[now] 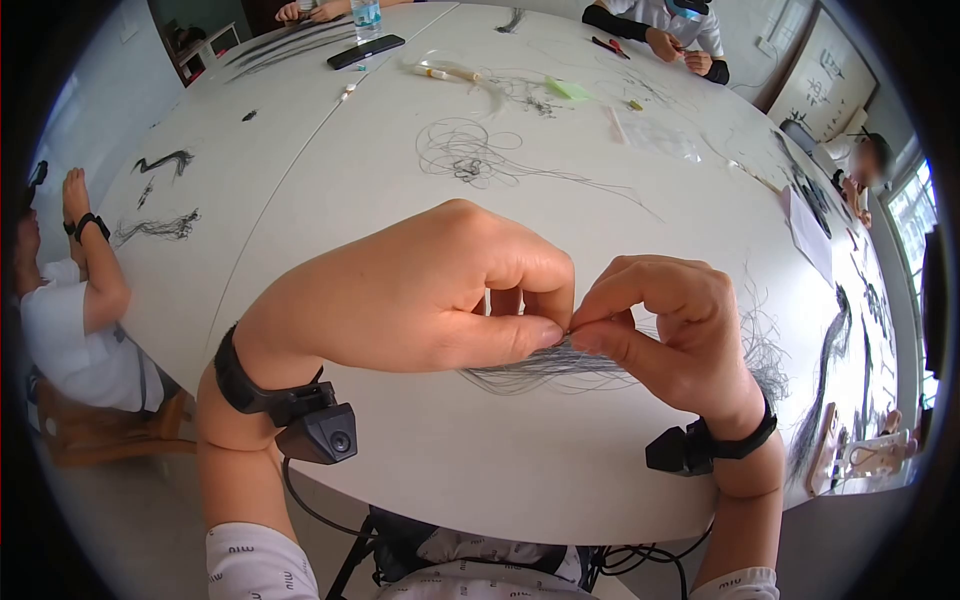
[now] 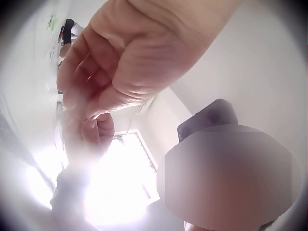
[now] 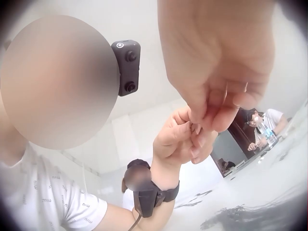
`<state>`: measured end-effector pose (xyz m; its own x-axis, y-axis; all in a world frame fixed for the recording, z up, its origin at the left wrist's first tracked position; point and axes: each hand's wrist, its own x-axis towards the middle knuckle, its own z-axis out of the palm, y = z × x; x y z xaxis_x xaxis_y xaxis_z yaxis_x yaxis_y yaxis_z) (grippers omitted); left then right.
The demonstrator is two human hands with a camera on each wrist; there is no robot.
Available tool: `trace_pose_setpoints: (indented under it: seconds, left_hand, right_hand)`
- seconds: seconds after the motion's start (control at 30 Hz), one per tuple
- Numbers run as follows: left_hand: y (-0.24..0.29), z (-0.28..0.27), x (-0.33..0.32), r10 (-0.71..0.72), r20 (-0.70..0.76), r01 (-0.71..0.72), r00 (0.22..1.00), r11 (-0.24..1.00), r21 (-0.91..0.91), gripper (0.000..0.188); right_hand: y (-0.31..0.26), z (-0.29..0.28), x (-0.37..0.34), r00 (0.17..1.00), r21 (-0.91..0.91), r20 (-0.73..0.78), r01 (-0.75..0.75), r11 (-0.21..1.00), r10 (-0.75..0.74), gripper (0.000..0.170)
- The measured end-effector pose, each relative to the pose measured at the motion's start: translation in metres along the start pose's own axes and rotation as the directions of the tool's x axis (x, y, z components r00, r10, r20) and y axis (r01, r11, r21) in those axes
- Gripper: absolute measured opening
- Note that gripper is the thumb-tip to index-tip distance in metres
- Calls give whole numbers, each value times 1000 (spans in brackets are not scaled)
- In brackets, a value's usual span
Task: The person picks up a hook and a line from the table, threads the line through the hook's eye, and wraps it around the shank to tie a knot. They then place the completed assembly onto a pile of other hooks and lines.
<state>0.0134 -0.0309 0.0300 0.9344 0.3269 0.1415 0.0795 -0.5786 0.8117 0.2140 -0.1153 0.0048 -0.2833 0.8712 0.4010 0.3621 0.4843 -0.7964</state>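
In the head view the left hand [image 1: 430,290] and the right hand [image 1: 670,320] meet fingertip to fingertip above the table. Each pinches with thumb and forefinger at the same spot; what lies between the tips is too small to make out. Behind and below them spreads a bundle of dark hair-like strands [image 1: 545,374], partly hidden by the hands. The left wrist view shows the left hand [image 2: 130,57] with its thumb against its fingers. From the right wrist, the right hand [image 3: 221,67] touches the left hand's fingertips.
On the white table [image 1: 350,220] lie a loose tangle of strands [image 1: 468,165], a phone [image 1: 366,52], a green piece [image 1: 568,90], a clear plastic bag [image 1: 655,138] and, at right, dark strand bundles [image 1: 828,350] beside a stand [image 1: 865,455]. Other people sit around the table.
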Motion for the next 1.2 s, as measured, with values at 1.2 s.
trace_pose_setpoints:
  seconds: [1.2]
  left_hand:
    - [-2,4,5,57,-213,-44,976,997,62,14]
  right_hand:
    - [6,4,-1,992,151,-101,-64,986,80,5]
